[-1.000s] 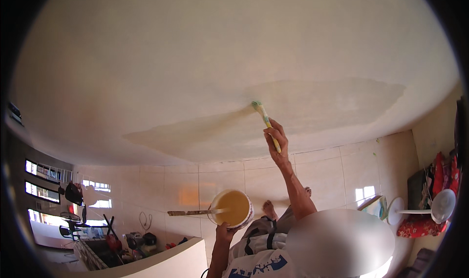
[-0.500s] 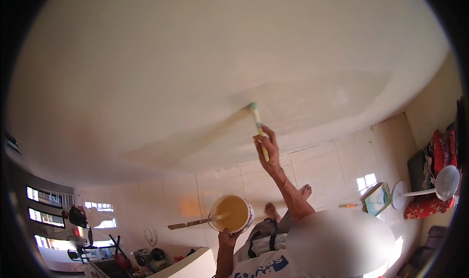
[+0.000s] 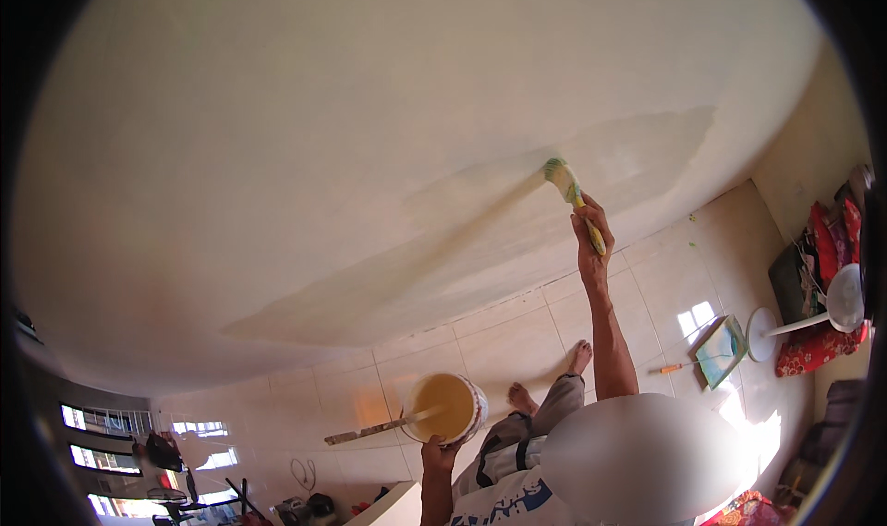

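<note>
My right hand grips the yellow handle of a paintbrush, its green-stained bristles touching or very close to the pale wall. A darker patch, which looks wet, spreads around and left of the brush, crossed by the shadow of brush and arm. Low in the view, my left hand holds a white patterned bucket of cream-yellow liquid by its lower rim. A flat, paint-marked stick lies across the bucket's mouth, its pale end over the liquid.
My bare feet stand on pale floor tiles. At right are a tray, an orange-handled tool, a white round-based stand and red fabrics. A low partition and assorted objects sit at lower left, near barred windows.
The view has swung, so the wall-floor edge tilts more. My right hand and brush have moved right and up in the picture. My left hand still holds the bucket.
</note>
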Tool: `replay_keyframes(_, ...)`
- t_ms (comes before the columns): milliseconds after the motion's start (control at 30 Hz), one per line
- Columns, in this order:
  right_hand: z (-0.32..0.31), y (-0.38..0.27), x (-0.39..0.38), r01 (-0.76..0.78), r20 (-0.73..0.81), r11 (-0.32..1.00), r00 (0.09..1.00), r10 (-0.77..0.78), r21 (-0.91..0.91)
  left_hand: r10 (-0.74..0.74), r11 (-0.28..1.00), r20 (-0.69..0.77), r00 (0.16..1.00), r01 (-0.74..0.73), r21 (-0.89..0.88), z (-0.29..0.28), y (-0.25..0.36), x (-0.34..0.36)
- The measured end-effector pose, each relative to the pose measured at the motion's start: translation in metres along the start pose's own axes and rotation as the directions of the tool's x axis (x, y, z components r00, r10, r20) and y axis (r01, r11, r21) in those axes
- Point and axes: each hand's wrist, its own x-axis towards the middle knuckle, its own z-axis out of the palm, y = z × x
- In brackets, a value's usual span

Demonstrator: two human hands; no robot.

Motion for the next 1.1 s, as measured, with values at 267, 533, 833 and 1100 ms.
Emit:
replay_keyframes(267, 0.073, -0.011, -0.039, 0.157, 0.071, 0.95, 0.987, -0.142, -0.271, -0.025, 1.0, -0.009, 1.0, 0.025, 0.008, -0.001, 0.001, 0.002)
replay_keyframes(533, 0.086, -0.027, -0.055, -0.039, 0.201, 0.997, 0.979, 0.026, 0.059, -0.04, 0.999, 0.009, 0.999, 0.04, -0.005, 0.0, 0.003, 0.002)
replay_keyframes(833, 0.025, 0.002, -0.023, 0.057, -0.177, 0.997, 0.982, -0.066, -0.052, -0.052, 0.999, 0.007, 0.999, 0.052, 0.007, 0.005, 0.002, 0.0)
replay_keyframes(1100, 0.092, -0.03, -0.06, 0.133, 0.322, 0.97, 0.945, -0.063, -0.202, -0.072, 0.997, 0.007, 0.997, 0.072, -0.008, 0.007, 0.0, 0.0)
